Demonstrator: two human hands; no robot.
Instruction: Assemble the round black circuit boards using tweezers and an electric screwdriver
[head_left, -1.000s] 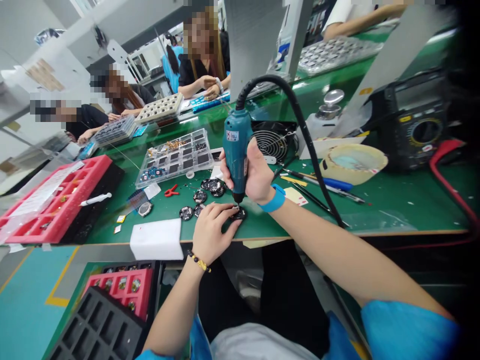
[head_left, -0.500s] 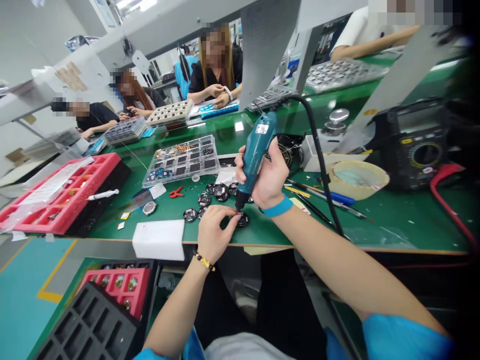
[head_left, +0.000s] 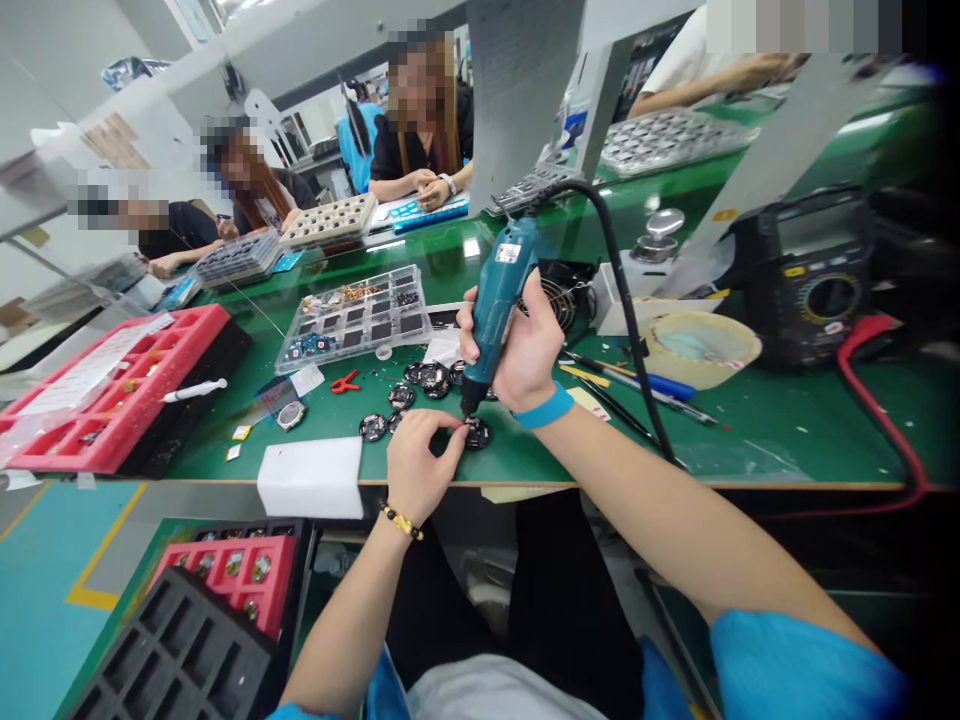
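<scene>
My right hand (head_left: pixel 529 350) is wrapped round a teal electric screwdriver (head_left: pixel 496 295), held tilted with its black nose pointing down. The tip meets a round black component (head_left: pixel 478 435) lying flat near the table's front edge. Beside that tip, the thumb and forefinger of my left hand (head_left: pixel 421 455) are pinched together at the component's left side. Whatever is between those fingertips is too small to make out. Several similar round black components (head_left: pixel 433 380) lie just behind and to the left of my left hand.
A clear compartment box (head_left: pixel 352 345) of small parts lies behind, with red pliers (head_left: pixel 346 382) before it. At left are a red foam tray (head_left: pixel 214 325) and a white foam block (head_left: pixel 311 477). The screwdriver's black cable (head_left: pixel 619 270) arcs down the right, near pens and a multimeter (head_left: pixel 829 295). Co-workers sit opposite.
The whole view has shifted slightly. The screwdriver still stands over the same round component, more of which now shows beside my left fingertips. My grip on the tool looks the same.
</scene>
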